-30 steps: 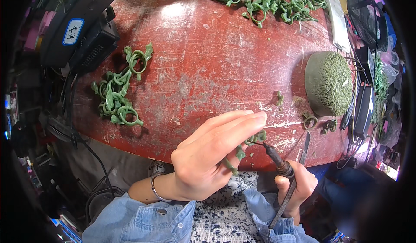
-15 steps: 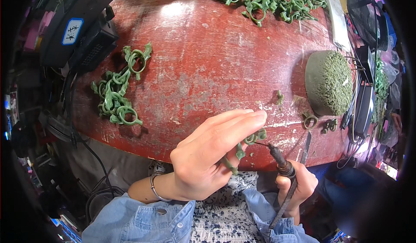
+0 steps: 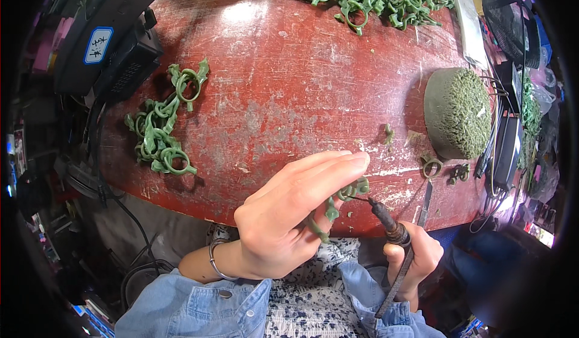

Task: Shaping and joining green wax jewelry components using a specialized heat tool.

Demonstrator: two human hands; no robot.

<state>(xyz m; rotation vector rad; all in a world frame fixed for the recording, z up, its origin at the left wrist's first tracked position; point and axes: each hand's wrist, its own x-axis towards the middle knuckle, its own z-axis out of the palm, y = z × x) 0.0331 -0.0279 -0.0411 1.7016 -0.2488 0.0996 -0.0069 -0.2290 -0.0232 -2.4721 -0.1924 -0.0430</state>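
My left hand [image 3: 289,217] is closed around a green ring-shaped wax piece [image 3: 331,210], whose leafy and curled parts stick out beneath the fingers. The rest of it is hidden by the hand. My right hand [image 3: 417,255] grips a dark pen-like tool with a thin needle tip [image 3: 386,217], probably a wax pen. That tip is at or very near the green wax piece. A slim metal file [image 3: 395,290] is also in the right hand, its flat blade extending past the fingers toward the table.
Several green wax rings lie at left [image 3: 158,134], with a larger heap at the far edge [image 3: 392,0]. A round green block with a crumbly top [image 3: 458,115] stands at right. Nearby lie a loose ring [image 3: 432,167] and small scraps. Black device boxes [image 3: 108,36] stand at far left.
The pen tool and both hands have shifted very slightly left with the view. Otherwise the grip and the wax piece look the same.
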